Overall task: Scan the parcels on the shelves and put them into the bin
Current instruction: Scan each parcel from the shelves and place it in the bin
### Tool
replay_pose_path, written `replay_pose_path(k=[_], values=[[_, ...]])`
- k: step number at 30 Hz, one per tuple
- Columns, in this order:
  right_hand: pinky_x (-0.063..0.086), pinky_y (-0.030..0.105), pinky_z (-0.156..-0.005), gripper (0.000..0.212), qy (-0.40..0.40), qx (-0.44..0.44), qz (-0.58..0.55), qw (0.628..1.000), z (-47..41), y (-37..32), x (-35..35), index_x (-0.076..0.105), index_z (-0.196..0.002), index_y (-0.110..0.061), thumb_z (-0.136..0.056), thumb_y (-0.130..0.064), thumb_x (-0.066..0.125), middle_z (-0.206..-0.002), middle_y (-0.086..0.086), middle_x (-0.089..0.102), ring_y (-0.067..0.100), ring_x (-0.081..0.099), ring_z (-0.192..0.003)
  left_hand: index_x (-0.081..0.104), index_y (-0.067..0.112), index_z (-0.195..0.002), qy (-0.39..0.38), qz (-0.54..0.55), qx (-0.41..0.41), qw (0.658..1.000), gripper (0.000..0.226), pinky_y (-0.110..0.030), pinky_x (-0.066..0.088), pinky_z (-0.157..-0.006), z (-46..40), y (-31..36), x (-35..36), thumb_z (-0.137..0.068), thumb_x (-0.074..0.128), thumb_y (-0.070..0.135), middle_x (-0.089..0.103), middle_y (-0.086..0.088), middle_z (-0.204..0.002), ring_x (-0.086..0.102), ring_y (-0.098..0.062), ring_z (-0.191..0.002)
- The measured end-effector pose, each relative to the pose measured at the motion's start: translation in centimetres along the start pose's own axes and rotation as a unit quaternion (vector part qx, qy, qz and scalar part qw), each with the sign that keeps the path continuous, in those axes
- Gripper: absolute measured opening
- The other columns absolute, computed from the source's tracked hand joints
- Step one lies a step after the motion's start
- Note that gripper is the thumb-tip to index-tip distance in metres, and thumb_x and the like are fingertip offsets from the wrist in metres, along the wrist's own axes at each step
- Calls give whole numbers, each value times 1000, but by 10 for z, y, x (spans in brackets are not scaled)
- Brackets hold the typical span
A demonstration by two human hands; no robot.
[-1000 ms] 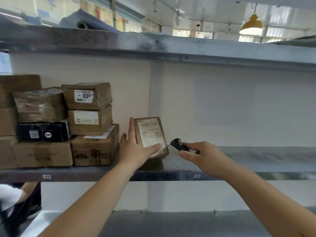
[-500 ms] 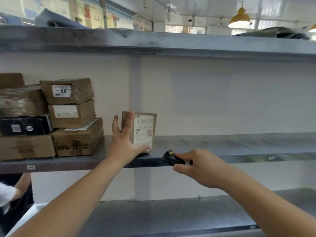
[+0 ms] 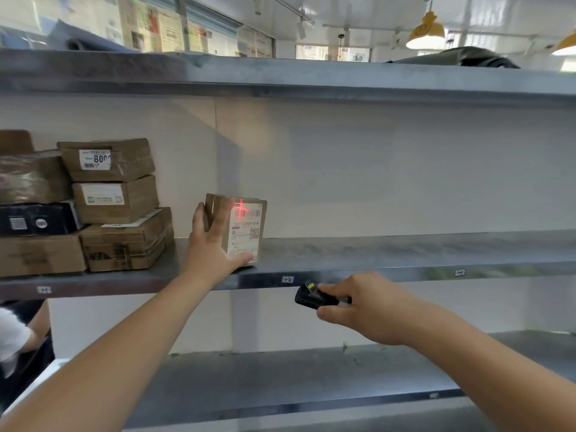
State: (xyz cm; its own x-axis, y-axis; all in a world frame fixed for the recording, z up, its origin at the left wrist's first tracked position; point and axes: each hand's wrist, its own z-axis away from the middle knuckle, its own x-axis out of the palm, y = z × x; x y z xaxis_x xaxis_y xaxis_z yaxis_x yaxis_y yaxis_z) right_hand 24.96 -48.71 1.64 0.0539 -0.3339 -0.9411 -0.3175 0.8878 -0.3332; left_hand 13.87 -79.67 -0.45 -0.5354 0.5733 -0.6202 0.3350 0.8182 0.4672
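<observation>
A small brown parcel (image 3: 246, 227) stands upright on the middle metal shelf (image 3: 389, 254), its white label facing me. A red cross of scanner light falls on the label's top, near the barcode. My left hand (image 3: 212, 247) grips the parcel from its left side, thumb under the front bottom edge. My right hand (image 3: 364, 307) holds a small black scanner (image 3: 313, 297) below and to the right of the parcel, in front of the shelf edge, pointed up at the label. No bin is in view.
Several brown cardboard boxes (image 3: 118, 207) and a black one (image 3: 37, 219) are stacked at the left of the same shelf. Another shelf (image 3: 280, 74) runs overhead and a lower one (image 3: 296, 378) below. A person in white (image 3: 15, 341) is at the lower left.
The parcel went from tilted in my left hand to standing upright on the shelf. My right hand dropped lower with the scanner, and a red cross now shows on the label.
</observation>
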Motion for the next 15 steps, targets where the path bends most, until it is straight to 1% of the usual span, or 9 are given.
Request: replay_pose_path(k=[4,8,11,15], values=[[36,22,-50,50,-2,-2,6,1000,14,11,-4,56,-137,-54,-90,-69,57,-76,-10,62,-1,52,-49,-11,76,-147,13,-6,0,1000,136,-55,30,-122,5,3,4,-68,96,47,-7,-5,-172,26,-44,-153],[37,24,-52,51,0,-3,21,1000,23,23,-1,57,-138,-52,-90,-71,55,-76,-9,63,4,51,-54,-8,75,-149,27,-8,-4,1000,134,-59,31,-121,9,4,9,-68,96,47,-7,-5,-172,23,-43,-154],[38,25,-53,52,-3,-6,25,1000,26,30,0,57,-138,-50,-91,-70,55,-77,-8,64,6,52,-56,-7,76,-148,30,-12,-14,999,133,-59,32,-121,9,4,11,-68,96,47,-6,-6,-173,25,-45,-152],[36,21,-51,53,4,-3,8,1000,26,36,3,53,-143,-52,-92,-68,55,-75,-8,63,6,51,-56,-9,76,-147,30,1,-19,999,134,-58,31,-122,10,4,12,-68,96,46,-5,-6,-173,26,-44,-153]])
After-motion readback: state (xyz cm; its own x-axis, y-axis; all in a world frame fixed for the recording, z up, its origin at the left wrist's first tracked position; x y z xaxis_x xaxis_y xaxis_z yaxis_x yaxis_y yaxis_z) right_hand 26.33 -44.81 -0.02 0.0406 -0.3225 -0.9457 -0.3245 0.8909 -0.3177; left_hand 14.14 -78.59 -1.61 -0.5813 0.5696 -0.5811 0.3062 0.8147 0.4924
